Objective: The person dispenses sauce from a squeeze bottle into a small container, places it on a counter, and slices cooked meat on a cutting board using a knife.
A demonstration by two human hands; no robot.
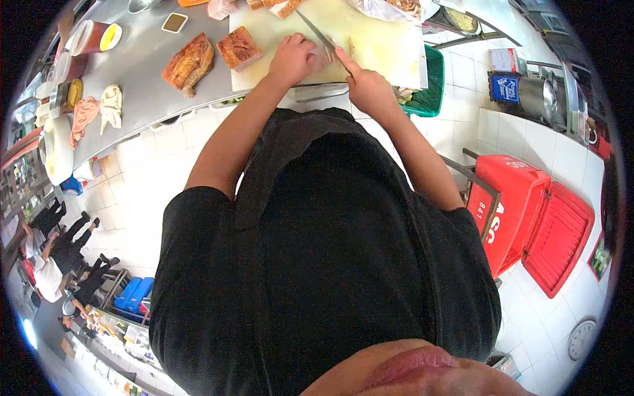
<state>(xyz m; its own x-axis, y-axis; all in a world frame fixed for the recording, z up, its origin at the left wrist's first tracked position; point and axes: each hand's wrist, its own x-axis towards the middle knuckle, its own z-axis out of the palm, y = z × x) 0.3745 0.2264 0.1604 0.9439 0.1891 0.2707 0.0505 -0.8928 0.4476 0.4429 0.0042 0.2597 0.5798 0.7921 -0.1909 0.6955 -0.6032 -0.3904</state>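
My right hand [370, 89] is closed round the handle of a knife [317, 30], its index finger stretched along the top. The blade points up and left over a pale cutting board [389, 49]. Beside the blade, my left hand [291, 59] rests with bent fingers on a small pale piece of meat [320, 59], partly hidden under them. A browned chunk of meat [238, 48] sits at the board's left edge, and a larger browned piece [189, 64] lies on the metal table [142, 79].
More meat pieces [284, 8] and a plastic bag [380, 9] lie at the board's far edge. Sauce tubs [89, 37] and cloths [111, 107] are at the left. A green bin [432, 82] and red cooler box [505, 208] stand at the right. Several people are far left.
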